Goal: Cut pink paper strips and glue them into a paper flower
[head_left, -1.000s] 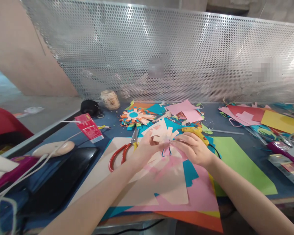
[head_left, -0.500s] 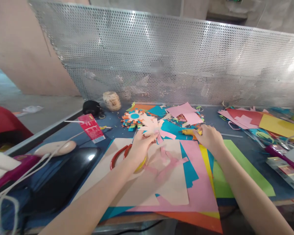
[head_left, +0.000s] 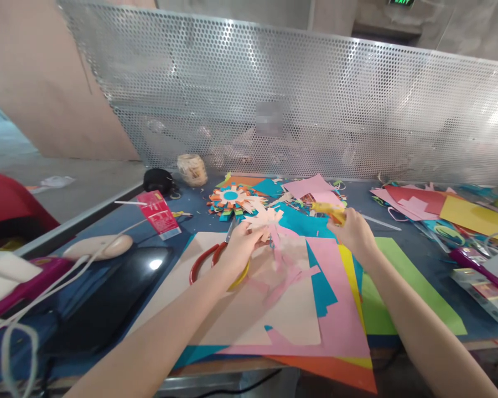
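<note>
My left hand (head_left: 237,250) pinches a pale peach cut-paper flower (head_left: 264,219) and holds it a little above the table. My right hand (head_left: 354,232) is closed round a yellow glue gun (head_left: 329,210), lifted off the table with its nozzle pointing left toward the flower. Below both hands lie overlapping paper sheets, a beige sheet (head_left: 290,315) on top of a pink sheet (head_left: 340,298). Red-handled scissors (head_left: 209,257) lie on the beige sheet just left of my left hand.
A finished orange-and-blue paper flower (head_left: 231,198) lies behind the scissors. A green sheet (head_left: 410,293) is at right, more paper piles (head_left: 460,207) at far right. A black tablet (head_left: 120,293), a red packet (head_left: 158,214) and white cables (head_left: 45,287) sit left. A perforated metal screen (head_left: 274,94) backs the table.
My right hand left the paper flower, reached right to the glue gun, closed on it and lifted it. My left hand kept the flower and lowered it slightly.
</note>
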Demonstrator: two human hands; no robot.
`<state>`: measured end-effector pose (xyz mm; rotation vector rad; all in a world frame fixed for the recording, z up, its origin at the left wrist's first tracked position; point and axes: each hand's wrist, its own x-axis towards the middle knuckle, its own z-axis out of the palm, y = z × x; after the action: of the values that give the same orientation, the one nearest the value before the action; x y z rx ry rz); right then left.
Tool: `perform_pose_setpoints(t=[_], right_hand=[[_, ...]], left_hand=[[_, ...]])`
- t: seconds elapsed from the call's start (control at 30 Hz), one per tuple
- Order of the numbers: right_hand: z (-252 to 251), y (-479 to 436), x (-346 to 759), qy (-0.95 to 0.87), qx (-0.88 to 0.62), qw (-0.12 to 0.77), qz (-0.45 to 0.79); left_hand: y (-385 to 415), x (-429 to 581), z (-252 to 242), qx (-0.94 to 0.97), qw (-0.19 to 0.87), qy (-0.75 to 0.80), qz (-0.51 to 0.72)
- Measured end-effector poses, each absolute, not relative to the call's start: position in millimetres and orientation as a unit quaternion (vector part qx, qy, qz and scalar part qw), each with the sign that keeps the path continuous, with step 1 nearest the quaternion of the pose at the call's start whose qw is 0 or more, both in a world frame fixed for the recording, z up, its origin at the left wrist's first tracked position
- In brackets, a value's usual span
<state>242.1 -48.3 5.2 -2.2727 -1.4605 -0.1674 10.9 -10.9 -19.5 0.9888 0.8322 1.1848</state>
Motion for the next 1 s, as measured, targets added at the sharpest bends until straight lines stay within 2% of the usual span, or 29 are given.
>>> perform_pose_setpoints(t=[0.07, 0.13, 0.4, 0.7, 1.0], right_hand=[[6, -52, 236, -0.575, -0.754, 0.294, -0.120], [3, -55, 230, -0.629, -0.685, 0.333, -0.153], [-10, -54, 221, -0.720, -0.585, 0.281, -0.247], [-8, -54, 219, -0.733, -0.579, 0.257, -0.248], [-7, -54, 219, -0.728, -0.581, 0.272, -0.240]], left_hand=[[-11, 11, -19, 0.447, 0.641, 0.366, 0.505], [-11, 10, -18, 0.452, 0.637, 0.370, 0.503], [-11, 10, -18, 0.436, 0.622, 0.397, 0.516], [-9, 10, -20, 0.438, 0.620, 0.393, 0.519], [-8, 10, -22, 0.440, 0.626, 0.384, 0.517]])
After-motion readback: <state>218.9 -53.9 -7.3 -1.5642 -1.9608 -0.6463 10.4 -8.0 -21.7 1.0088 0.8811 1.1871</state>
